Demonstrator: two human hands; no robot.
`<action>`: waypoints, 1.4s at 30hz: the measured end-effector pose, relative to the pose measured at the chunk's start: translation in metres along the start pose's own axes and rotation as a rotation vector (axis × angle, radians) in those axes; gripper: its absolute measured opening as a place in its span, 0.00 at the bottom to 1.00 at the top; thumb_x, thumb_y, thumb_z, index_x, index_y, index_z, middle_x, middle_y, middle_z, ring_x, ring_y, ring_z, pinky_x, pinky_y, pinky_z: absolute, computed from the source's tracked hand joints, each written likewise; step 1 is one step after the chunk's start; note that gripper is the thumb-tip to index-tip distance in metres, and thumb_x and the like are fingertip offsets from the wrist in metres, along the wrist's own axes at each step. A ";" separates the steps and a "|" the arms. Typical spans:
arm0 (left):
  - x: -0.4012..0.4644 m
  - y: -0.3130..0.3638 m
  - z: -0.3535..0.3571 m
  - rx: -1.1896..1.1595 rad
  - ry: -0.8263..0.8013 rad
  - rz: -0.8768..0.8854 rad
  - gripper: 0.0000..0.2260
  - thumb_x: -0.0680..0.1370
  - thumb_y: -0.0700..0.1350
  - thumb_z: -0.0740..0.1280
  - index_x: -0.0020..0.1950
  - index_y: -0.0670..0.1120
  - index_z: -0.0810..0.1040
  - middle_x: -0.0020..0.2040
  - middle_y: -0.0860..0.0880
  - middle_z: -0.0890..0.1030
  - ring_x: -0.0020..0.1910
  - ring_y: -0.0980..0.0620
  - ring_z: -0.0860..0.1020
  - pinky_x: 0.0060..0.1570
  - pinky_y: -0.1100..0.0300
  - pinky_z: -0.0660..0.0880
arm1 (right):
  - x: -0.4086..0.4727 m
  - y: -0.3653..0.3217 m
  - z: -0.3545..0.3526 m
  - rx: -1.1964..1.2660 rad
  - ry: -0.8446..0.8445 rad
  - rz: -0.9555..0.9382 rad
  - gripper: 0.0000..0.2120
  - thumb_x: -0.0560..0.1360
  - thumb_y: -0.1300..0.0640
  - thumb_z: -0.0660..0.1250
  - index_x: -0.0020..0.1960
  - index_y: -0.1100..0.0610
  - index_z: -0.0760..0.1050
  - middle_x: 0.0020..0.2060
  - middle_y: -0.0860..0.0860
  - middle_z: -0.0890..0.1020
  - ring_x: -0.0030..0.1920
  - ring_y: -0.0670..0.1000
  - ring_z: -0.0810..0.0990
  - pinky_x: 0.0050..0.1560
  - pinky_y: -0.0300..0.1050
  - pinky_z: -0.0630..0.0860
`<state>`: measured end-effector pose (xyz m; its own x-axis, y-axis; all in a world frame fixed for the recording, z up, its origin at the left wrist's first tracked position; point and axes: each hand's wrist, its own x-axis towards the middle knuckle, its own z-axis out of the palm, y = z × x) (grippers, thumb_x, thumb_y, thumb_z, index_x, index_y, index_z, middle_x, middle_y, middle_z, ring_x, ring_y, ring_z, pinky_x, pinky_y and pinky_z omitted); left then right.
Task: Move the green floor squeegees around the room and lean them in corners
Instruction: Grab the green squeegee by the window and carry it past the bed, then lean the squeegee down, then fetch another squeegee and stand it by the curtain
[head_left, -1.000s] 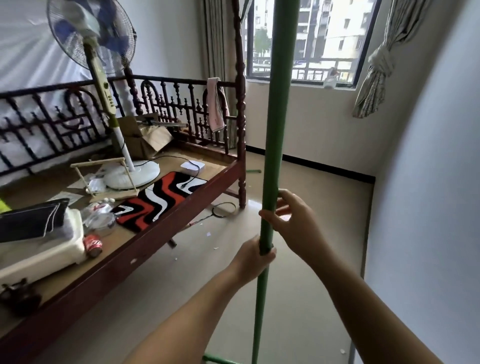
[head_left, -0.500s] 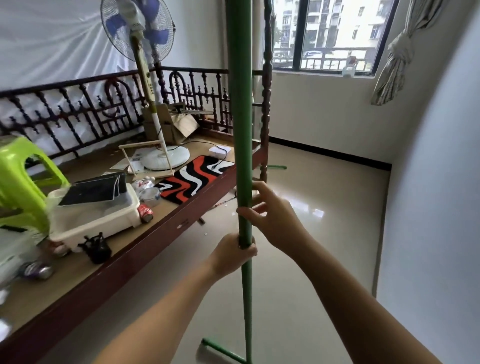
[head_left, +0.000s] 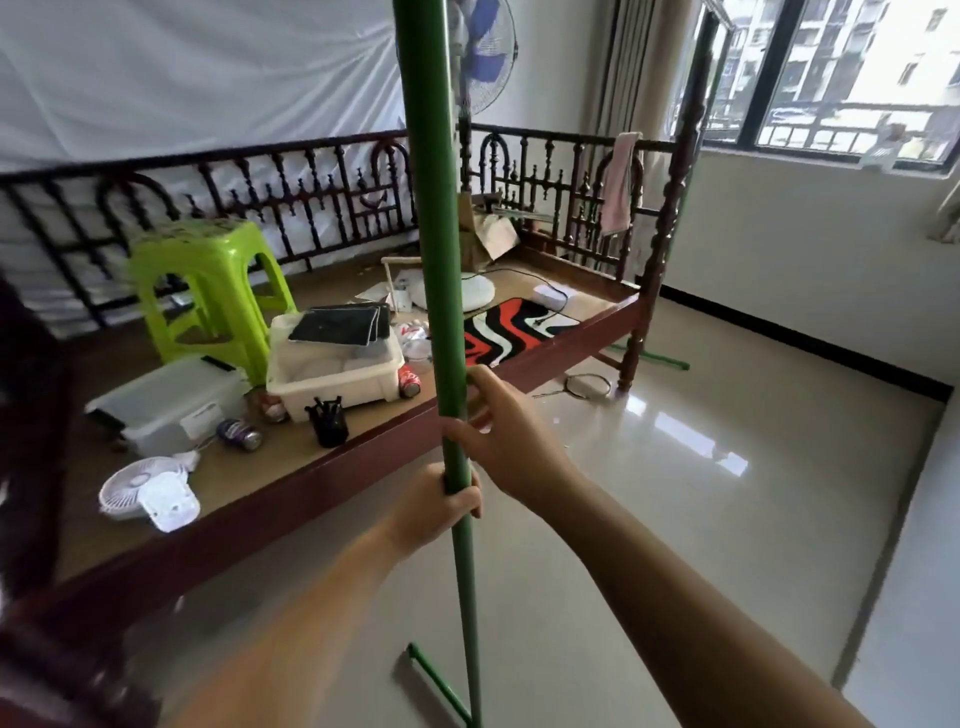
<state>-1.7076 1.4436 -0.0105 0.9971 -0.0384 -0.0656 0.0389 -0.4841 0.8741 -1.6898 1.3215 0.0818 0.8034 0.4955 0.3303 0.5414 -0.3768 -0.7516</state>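
A green floor squeegee (head_left: 435, 218) stands upright in front of me, its long handle running from the top of the view down to the floor, where part of its crossbar head shows. My left hand (head_left: 439, 506) is closed around the handle. Just above it, my right hand (head_left: 506, 434) holds the same handle with the fingers wrapped loosely. A second green squeegee (head_left: 655, 357) is at the far corner of the bed frame; its head lies on the floor there and its thin handle rises beside the bed post.
A dark wooden bed frame (head_left: 311, 475) with railings fills the left, loaded with a green stool (head_left: 208, 283), plastic bins (head_left: 337, 371), a standing fan (head_left: 480, 57), a small white fan (head_left: 148, 491) and cans. A racket (head_left: 587, 385) lies on the glossy floor. Window at right.
The view has swung left, showing more of the bed, the stool and bins. Both hands stay on the handle, which now appears further left in view.
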 end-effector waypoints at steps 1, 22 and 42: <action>-0.003 0.000 -0.002 -0.008 0.010 -0.014 0.06 0.66 0.45 0.63 0.32 0.45 0.75 0.36 0.42 0.77 0.43 0.39 0.78 0.52 0.47 0.76 | 0.001 0.000 0.004 0.003 -0.003 -0.007 0.19 0.70 0.54 0.67 0.60 0.53 0.69 0.52 0.52 0.79 0.48 0.49 0.78 0.50 0.49 0.79; -0.123 -0.068 0.060 -0.169 0.177 -0.041 0.16 0.73 0.43 0.63 0.57 0.61 0.70 0.55 0.62 0.77 0.57 0.65 0.74 0.50 0.76 0.71 | -0.210 0.143 -0.016 0.237 0.196 0.596 0.25 0.67 0.46 0.66 0.61 0.35 0.62 0.55 0.46 0.78 0.52 0.41 0.79 0.43 0.27 0.74; 0.059 -0.012 0.213 -0.206 -0.105 -0.002 0.18 0.65 0.55 0.63 0.51 0.74 0.68 0.51 0.65 0.79 0.52 0.65 0.77 0.46 0.77 0.72 | -0.263 0.244 -0.134 0.197 0.716 0.880 0.23 0.68 0.45 0.67 0.59 0.35 0.62 0.55 0.39 0.75 0.53 0.32 0.74 0.45 0.33 0.70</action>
<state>-1.6629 1.2612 -0.1274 0.9851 -0.1340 -0.1079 0.0642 -0.2956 0.9531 -1.7355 0.9942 -0.1117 0.8749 -0.4599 -0.1518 -0.2739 -0.2115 -0.9382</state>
